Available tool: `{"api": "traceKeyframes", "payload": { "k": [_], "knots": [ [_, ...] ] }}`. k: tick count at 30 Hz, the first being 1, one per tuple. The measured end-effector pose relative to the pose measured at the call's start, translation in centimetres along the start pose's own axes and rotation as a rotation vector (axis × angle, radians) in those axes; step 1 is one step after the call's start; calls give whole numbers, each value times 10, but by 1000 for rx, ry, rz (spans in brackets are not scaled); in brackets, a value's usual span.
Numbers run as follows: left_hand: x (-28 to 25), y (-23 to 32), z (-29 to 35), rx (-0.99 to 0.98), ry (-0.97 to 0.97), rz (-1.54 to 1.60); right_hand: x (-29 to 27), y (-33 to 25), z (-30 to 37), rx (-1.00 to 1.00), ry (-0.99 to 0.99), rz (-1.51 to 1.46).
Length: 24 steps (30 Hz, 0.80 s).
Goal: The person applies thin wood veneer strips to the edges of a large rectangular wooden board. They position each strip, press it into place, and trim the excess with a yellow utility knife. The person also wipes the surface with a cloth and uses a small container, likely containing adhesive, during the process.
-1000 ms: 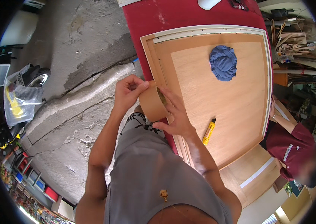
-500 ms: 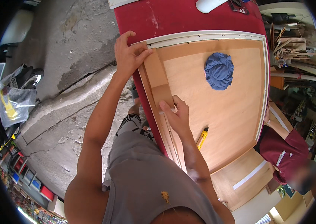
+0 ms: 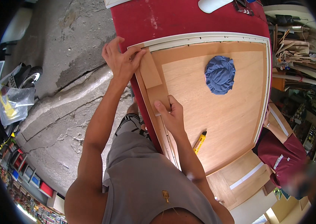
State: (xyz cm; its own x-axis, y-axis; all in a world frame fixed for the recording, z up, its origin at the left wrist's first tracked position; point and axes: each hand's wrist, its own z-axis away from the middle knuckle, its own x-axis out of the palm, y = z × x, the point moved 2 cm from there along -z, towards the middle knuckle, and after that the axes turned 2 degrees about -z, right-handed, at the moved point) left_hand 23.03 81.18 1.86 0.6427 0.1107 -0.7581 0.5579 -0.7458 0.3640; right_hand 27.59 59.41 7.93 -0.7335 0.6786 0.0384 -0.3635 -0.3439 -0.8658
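A: How far was the work at this moment?

B: I judge it was in the middle. The veneer strip (image 3: 154, 80) already lay along the left edge of the wooden panel (image 3: 221, 108), from the far corner down to the middle. The nearer part of that edge looked still bare, so this was left to do.

A: And where were the 2 hands?

B: The left hand (image 3: 122, 59) was at the far corner, fingers spread flat and pressing the upper end of the strip. The right hand (image 3: 171, 114) pressed its lower end with the fingertips. Neither hand closed around anything; both lay open on the strip, with the strip between them.

A: Other things on the panel?

B: A blue cloth (image 3: 220, 74) lay well apart, and a yellow knife (image 3: 199, 142) lay near the right forearm. The panel rested on a red counter (image 3: 187, 18).
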Motion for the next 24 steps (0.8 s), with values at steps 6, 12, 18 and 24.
{"api": "traceKeyframes", "payload": {
  "k": [6, 12, 18, 24],
  "knots": [
    [2, -7, -10, -70, -35, -102, 0, 2, -2, 0, -2, -15],
    [3, -10, -16, -19, -62, -23, 1, 6, -2, -16, 4, -18],
    [-7, 0, -21, 303, -299, -4, -1, 5, -5, 74, -35, -49],
    [-8, 36, -4, 379, -543, -204, -18, 9, 7, -172, -134, 392]
  ]
}}
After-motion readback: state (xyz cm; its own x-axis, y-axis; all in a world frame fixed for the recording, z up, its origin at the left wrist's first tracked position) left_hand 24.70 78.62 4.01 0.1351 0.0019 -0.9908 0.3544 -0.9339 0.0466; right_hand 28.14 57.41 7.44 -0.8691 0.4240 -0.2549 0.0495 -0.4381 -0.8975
